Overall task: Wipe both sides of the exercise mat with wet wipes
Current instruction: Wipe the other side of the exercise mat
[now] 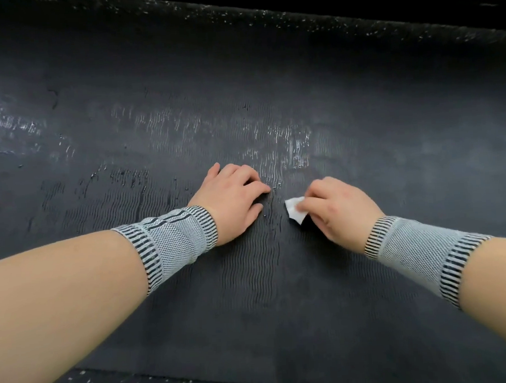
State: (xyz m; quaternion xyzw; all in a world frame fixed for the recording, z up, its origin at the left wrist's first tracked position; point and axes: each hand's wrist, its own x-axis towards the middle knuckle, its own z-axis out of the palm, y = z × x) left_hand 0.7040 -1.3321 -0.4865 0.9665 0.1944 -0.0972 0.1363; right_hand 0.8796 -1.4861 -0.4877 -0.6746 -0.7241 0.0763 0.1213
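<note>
We press our flat, loose left hand (231,198) on the middle of the black exercise mat (280,278) to keep it still, while our right hand (338,209) pinches the white wet wipe (295,211) and should rub slowly toward the shiny wet streaks (287,144).

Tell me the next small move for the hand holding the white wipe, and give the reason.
Probably sweep the right hand and its small white wet wipe toward the person, over the dull ribbed patch of the dark grey exercise mat. Wet, shiny streaks show only farther away, beyond the hands, so the near part looks unwiped. The left hand rests flat on the mat and can steady it.
</note>
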